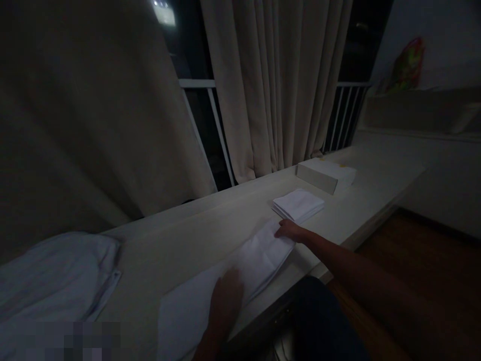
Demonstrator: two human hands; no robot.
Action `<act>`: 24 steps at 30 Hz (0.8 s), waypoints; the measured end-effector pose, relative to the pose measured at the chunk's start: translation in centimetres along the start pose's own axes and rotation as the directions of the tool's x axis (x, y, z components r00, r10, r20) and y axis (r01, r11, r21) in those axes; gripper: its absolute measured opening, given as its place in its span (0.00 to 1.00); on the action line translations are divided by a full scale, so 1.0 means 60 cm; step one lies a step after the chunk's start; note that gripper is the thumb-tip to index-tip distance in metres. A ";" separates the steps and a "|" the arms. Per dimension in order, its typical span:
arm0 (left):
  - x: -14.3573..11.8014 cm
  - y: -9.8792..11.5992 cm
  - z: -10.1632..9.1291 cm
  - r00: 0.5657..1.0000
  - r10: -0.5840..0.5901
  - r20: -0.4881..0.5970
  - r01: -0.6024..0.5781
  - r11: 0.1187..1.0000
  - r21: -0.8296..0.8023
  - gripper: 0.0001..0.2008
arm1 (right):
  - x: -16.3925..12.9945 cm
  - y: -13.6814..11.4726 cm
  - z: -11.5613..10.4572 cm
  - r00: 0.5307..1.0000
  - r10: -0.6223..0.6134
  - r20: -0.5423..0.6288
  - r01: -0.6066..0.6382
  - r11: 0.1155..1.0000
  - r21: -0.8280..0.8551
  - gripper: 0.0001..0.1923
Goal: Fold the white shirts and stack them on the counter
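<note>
A bundle of white cloth (pixel 56 276) lies at the table's (pixel 180 235) left end. The left hand (pixel 225 298) presses flat and open on a long white cloth (pixel 240 276); the right hand (pixel 289 230) pins its far end, fingers spread. Even pressure should keep the fold crisp. A folded stack (pixel 298 204) lies just beyond.

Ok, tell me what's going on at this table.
A person is pressing both bare hands flat on a long white cloth spread on the pale table. The left hand rests near the cloth's middle, and the right hand holds down its far end. Just beyond lies a stack of folded white cloths, then a white box. A bundle of white fabric sits at the table's left end, below the curtains. The room is dim.
</note>
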State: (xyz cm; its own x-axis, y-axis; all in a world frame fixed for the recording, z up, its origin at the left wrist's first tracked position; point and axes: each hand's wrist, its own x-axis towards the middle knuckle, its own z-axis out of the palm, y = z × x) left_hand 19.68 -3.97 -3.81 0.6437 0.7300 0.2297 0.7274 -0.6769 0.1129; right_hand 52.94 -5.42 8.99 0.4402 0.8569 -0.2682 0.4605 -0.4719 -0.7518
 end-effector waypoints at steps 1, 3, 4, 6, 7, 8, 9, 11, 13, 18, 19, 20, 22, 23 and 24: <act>0.000 0.001 0.000 1.000 -0.015 0.012 0.015 1.000 -0.002 0.25 | -0.003 -0.006 -0.001 1.000 -0.004 0.001 0.004 1.000 -0.002 0.12; 0.001 0.001 0.002 0.999 -0.024 0.032 0.023 1.000 0.004 0.26 | -0.010 -0.020 -0.004 1.000 -0.020 0.008 0.020 1.000 -0.013 0.12; 0.001 0.002 0.003 0.999 -0.021 0.038 0.021 1.000 0.010 0.26 | -0.014 -0.028 -0.006 0.999 -0.034 0.014 0.034 0.999 -0.023 0.12; 0.001 0.005 0.006 0.999 -0.019 0.034 0.018 1.000 0.021 0.26 | -0.023 -0.050 -0.011 0.997 -0.067 0.027 0.068 0.996 -0.056 0.11; 0.002 0.008 0.007 0.999 -0.022 0.027 0.021 1.000 0.022 0.26 | -0.027 -0.064 -0.013 0.996 -0.087 0.033 0.090 0.993 -0.079 0.11; 0.003 0.011 0.008 0.999 -0.024 0.021 0.023 1.000 0.020 0.27 | -0.031 -0.079 -0.016 0.993 -0.111 0.040 0.115 0.988 -0.107 0.11; 0.004 0.016 0.008 1.000 -0.024 0.016 0.024 1.000 0.016 0.27 | -0.036 -0.096 -0.019 0.989 -0.139 0.048 0.144 0.980 -0.139 0.12; 0.009 0.028 0.010 1.000 -0.024 0.012 0.024 1.000 0.007 0.27 | -0.045 -0.134 -0.023 0.977 -0.205 0.064 0.214 0.952 -0.218 0.11; 0.016 0.042 0.010 1.000 -0.028 0.014 0.028 1.000 -0.009 0.28 | -0.055 -0.175 -0.019 0.957 -0.278 0.078 0.288 0.904 -0.316 0.12; 0.036 0.075 0.002 0.994 -0.038 0.104 0.049 0.993 -0.105 0.29 | -0.088 -0.280 0.044 0.883 -0.443 0.155 0.451 0.707 -0.545 0.18; 0.038 0.079 -0.003 0.992 -0.045 0.120 0.060 0.991 -0.121 0.30 | -0.096 -0.299 0.064 0.863 -0.468 0.187 0.483 0.663 -0.572 0.19; 0.040 0.081 -0.008 0.990 -0.052 0.128 0.069 0.989 -0.134 0.30 | -0.104 -0.318 0.087 0.843 -0.489 0.223 0.516 0.619 -0.592 0.19; 0.041 0.083 -0.021 0.991 -0.059 0.124 0.078 0.985 -0.151 0.29 | -0.123 -0.352 0.136 0.804 -0.518 0.292 0.572 0.540 -0.617 0.18; 0.040 0.082 -0.028 0.991 -0.063 0.116 0.081 0.984 -0.160 0.28 | -0.134 -0.366 0.162 0.787 -0.525 0.325 0.596 0.507 -0.623 0.18; 0.038 0.081 -0.036 0.992 -0.071 0.102 0.088 0.981 -0.170 0.26 | -0.145 -0.377 0.189 0.772 -0.528 0.355 0.616 0.481 -0.624 0.17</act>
State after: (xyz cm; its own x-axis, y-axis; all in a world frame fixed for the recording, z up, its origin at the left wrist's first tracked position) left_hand 24.17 -5.84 -0.63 0.6115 0.7819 0.1210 0.7298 -0.6165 0.2956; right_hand 29.93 0.14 21.51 -0.1766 0.9840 -0.0240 0.9736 0.1710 -0.1510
